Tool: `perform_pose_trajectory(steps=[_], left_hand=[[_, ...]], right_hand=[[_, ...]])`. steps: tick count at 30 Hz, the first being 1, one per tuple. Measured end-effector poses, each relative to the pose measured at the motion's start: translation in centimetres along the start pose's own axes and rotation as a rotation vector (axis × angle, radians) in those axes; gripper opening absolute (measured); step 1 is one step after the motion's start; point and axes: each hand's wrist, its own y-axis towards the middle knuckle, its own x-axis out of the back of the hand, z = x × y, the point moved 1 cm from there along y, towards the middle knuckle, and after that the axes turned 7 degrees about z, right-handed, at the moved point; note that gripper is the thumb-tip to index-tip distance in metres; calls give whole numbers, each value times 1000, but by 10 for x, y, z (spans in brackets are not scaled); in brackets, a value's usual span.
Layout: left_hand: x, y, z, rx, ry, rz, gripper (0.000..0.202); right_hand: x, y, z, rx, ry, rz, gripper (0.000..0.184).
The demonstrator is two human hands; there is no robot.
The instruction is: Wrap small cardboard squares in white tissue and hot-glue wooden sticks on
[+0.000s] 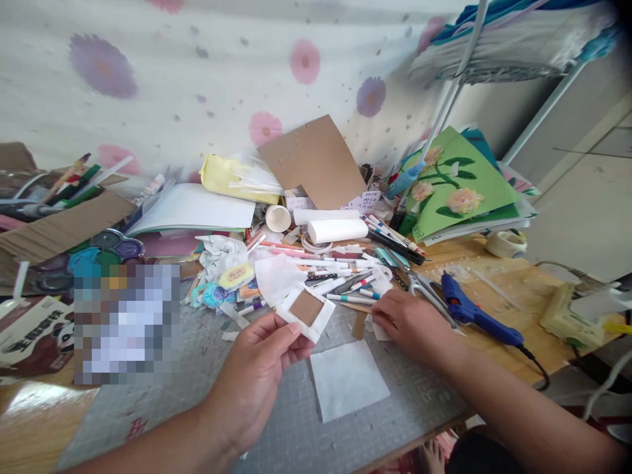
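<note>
— What's in the left hand?
— A white card with a brown square on its middle. Thumb and fingers pinch the card's lower left corner and hold it tilted above the mat, near the table's front edge.
— And the right hand?
— Knuckles up, low over the mat, just right of the card. Its fingertips rest on a paper scrap at the rim of the pens. The fingers are curled; whether they grip the scrap I cannot tell.
— Do the hands touch?
— No, they're apart, with the card between them.
— Anything below them?
— A white square lies flat on the mat between the two forearms, toward the front edge.
— And to the right?
— Scissors just behind the right hand, then a blue glue gun on bare wood, its cord running toward the front right corner. A tape roll sits farther back, beside a green sheet with paper flowers.
— At the back edge?
— A piece of cardboard stands tilted against the flowered cloth.
</note>
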Motion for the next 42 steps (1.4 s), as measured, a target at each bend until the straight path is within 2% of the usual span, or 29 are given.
perform_pose_trajectory(steps=[4, 7, 10, 12, 18, 22, 28, 32, 38, 42], left_hand=[[2, 4, 0, -2, -14, -1, 8], [3, 5, 1, 1, -27, -14, 8], [4, 5, 1, 7, -33, -29, 8], [4, 4, 2, 12, -28, -33, 8], [3, 5, 1, 6, -51, -39, 5], [2, 7, 0, -2, -45, -29, 5], [4, 7, 2, 1, -64, -30, 5], [5, 7, 3, 9, -47, -18, 8], [3, 7, 1, -2, 13, -27, 9], [3, 5, -2, -53, 107, -24, 8]], right_hand=[[-3, 3, 2, -23, -87, -3, 20], [2, -3, 4, -56, -72, -57, 18], [9, -15, 13, -75, 134, -112, 16], [10, -23, 24, -29, 297, -105, 16], [7, -25, 54, 153, 474, 46, 19], [4, -21, 56, 188, 460, 68, 23], [-6, -18, 57, 155, 338, -38, 22], [-9, -17, 61, 184, 349, -78, 20], [-12, -15, 61, 140, 344, -138, 18], [-11, -13, 62, 110, 387, -107, 20]])
